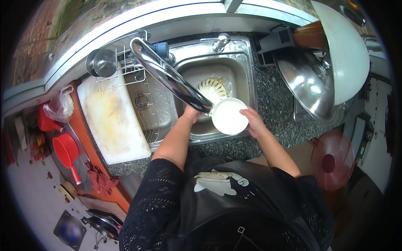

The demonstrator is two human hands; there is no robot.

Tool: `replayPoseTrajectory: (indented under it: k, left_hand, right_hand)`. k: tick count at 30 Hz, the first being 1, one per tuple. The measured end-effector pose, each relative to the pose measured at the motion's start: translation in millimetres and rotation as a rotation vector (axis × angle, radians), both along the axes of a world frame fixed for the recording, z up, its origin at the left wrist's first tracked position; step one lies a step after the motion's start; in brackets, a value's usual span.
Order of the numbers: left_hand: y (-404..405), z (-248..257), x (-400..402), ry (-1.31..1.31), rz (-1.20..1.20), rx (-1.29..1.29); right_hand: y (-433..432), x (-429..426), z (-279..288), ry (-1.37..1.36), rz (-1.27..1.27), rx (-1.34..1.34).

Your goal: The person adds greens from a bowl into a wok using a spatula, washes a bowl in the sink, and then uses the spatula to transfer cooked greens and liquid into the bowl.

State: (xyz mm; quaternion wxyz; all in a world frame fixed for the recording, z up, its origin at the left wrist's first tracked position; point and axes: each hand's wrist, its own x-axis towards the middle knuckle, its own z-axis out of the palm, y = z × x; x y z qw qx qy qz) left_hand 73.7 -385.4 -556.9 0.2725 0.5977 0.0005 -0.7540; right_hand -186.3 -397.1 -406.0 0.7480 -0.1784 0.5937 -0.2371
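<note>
My right hand [254, 121] grips the rim of a white bowl [230, 116], with the thumb over its edge. The bowl is over the front part of the right sink basin [241, 70]. My left hand [192, 114] is to the left of the bowl, partly hidden by the chrome faucet spout [171, 75]. Whether it holds anything cannot be seen. Behind the white bowl, a dish with dark stripes [215, 84] is in the basin, partly covered by something white. The spout's end is close to the white bowl's left edge.
A white cutting board [114, 122] lies left of the left basin [165, 103], beside a wire rack [121, 80]. On the right granite counter [267, 91], a large metal bowl or lid [306, 88] leans near a big white bowl [351, 59]. A red colander [333, 147] is at lower right.
</note>
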Motion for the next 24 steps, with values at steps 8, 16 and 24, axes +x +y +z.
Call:
replayPoseTrajectory:
  k: [8, 16, 24]
  left_hand:
    - [6.6, 18.6, -35.7, -0.228, -0.097, -0.125]
    - [3.1, 55.7, -46.3, -0.388, -0.218, -0.233]
    - [29.0, 74.5, 3.5, -0.078, -0.022, -0.239]
  right_hand:
    - [24.2, 13.4, 6.1, 0.219, 0.159, -0.163]
    - [43.6, -44.1, 27.2, 0.219, 0.159, -0.178]
    - [57.5, -75.9, 59.1, 0.259, 0.066, -0.176]
